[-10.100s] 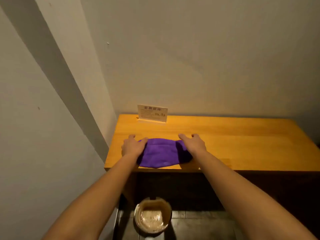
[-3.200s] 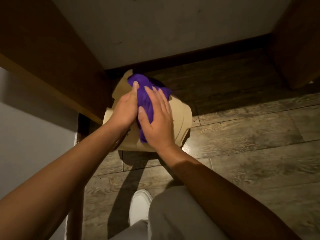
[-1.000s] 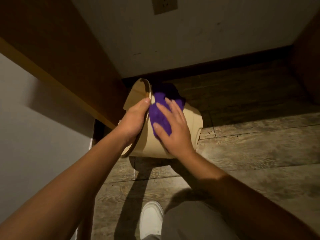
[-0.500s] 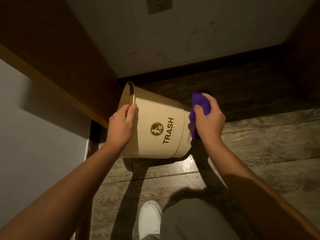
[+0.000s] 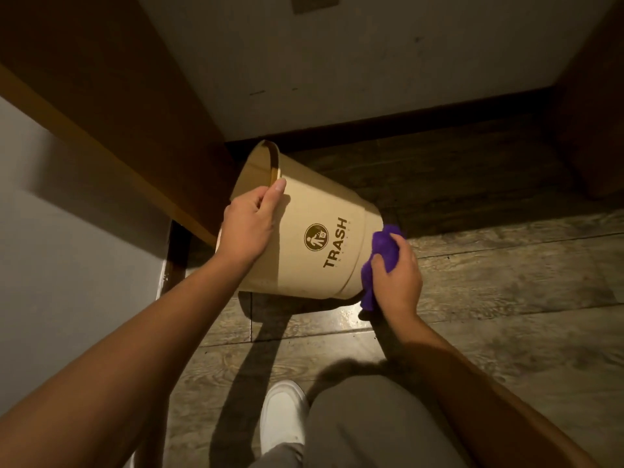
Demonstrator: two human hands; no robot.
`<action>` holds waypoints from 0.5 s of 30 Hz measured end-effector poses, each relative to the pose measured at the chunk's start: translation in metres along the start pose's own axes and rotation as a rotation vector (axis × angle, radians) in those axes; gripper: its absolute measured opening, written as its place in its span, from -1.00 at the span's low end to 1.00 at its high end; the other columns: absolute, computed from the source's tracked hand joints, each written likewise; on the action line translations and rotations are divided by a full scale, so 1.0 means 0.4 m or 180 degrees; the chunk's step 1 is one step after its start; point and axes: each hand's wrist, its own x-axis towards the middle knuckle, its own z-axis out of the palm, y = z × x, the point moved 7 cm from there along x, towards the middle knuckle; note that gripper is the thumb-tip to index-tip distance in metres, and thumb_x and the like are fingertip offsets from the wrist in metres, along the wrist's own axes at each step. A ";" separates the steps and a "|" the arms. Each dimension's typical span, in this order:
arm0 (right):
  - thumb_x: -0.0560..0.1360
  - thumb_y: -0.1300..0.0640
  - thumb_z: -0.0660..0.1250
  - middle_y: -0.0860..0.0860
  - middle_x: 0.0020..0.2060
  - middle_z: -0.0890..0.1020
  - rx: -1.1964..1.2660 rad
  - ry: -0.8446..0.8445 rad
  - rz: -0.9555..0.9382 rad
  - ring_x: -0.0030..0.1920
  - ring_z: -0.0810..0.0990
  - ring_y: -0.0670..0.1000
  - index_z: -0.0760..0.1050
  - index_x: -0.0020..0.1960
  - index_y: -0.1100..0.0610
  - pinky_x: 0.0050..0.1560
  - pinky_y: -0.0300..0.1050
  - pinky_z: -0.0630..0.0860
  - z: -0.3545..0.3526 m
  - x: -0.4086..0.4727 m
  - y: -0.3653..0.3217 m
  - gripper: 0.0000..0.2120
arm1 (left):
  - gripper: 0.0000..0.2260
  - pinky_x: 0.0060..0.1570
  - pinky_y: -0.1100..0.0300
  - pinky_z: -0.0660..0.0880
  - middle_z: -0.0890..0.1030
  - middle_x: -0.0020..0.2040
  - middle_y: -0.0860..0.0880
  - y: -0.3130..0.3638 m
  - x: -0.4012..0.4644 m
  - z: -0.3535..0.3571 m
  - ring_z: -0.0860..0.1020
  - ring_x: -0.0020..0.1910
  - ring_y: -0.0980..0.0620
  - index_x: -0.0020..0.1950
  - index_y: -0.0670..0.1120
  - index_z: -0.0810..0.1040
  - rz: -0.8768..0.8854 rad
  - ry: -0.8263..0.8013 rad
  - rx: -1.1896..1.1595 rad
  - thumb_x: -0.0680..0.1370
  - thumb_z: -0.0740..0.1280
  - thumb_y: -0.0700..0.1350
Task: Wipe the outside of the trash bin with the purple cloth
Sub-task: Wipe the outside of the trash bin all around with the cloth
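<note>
A tan trash bin [image 5: 314, 211] printed with "TRASH" and a round logo lies tilted on the wooden floor, its open mouth turned toward the upper left. My left hand [image 5: 248, 226] grips the bin at its rim. The bunched purple cloth [image 5: 383, 256] is pressed against the bin's base end at the right, and my right hand [image 5: 396, 276] is closed around it. Part of the cloth hangs below my fingers.
A wooden table panel [image 5: 111, 106] slants down the left, close to the bin's mouth. A pale wall with a dark baseboard [image 5: 388, 125] stands behind. My white shoe [image 5: 283, 417] and grey trouser leg [image 5: 371, 423] are below. Another wooden leg [image 5: 594, 130] stands at right.
Over the last second my right hand carried the cloth from the bin's side to its base end, then slid it lower along that end. The "TRASH" print came into view.
</note>
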 end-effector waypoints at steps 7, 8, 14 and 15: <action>0.62 0.04 0.39 -0.09 0.25 0.58 0.0747 0.0272 0.0103 0.24 0.61 0.04 0.48 0.46 -0.09 0.20 0.09 0.64 -0.100 0.056 -0.109 -0.58 | -0.72 0.13 0.01 0.59 0.62 0.13 0.16 -0.090 -0.146 0.028 0.59 0.13 0.09 0.27 0.11 0.53 -0.0039 -0.0798 0.0131 0.63 0.23 0.15; 0.62 0.05 0.39 -0.10 0.24 0.61 0.0852 0.0168 0.0011 0.23 0.61 0.01 0.50 0.44 -0.08 0.22 0.07 0.64 -0.095 0.052 -0.140 -0.61 | -0.77 0.12 -0.04 0.59 0.63 0.10 0.13 -0.089 -0.150 0.034 0.59 0.10 0.09 0.23 0.08 0.55 0.0015 -0.0725 0.0141 0.65 0.22 0.11; 0.63 -0.06 0.35 -0.11 0.21 0.65 0.0970 -0.0290 -0.0957 0.20 0.61 -0.14 0.54 0.43 -0.08 0.15 -0.23 0.58 -0.027 -0.009 -0.376 -0.62 | -0.70 -0.04 -0.14 0.57 0.64 -0.05 -0.08 -0.030 -0.074 0.004 0.61 -0.06 -0.11 0.01 -0.03 0.58 0.0025 -0.0329 0.0321 0.67 0.18 0.14; 0.62 -0.11 0.32 -0.10 0.23 0.64 0.0833 -0.0319 -0.1121 0.21 0.60 -0.12 0.53 0.43 -0.10 0.17 -0.18 0.57 -0.004 -0.018 -0.409 -0.61 | -0.68 -0.05 -0.15 0.55 0.65 -0.07 -0.11 -0.026 -0.063 0.000 0.61 -0.08 -0.13 0.00 -0.05 0.58 0.0023 -0.0297 0.0309 0.68 0.17 0.14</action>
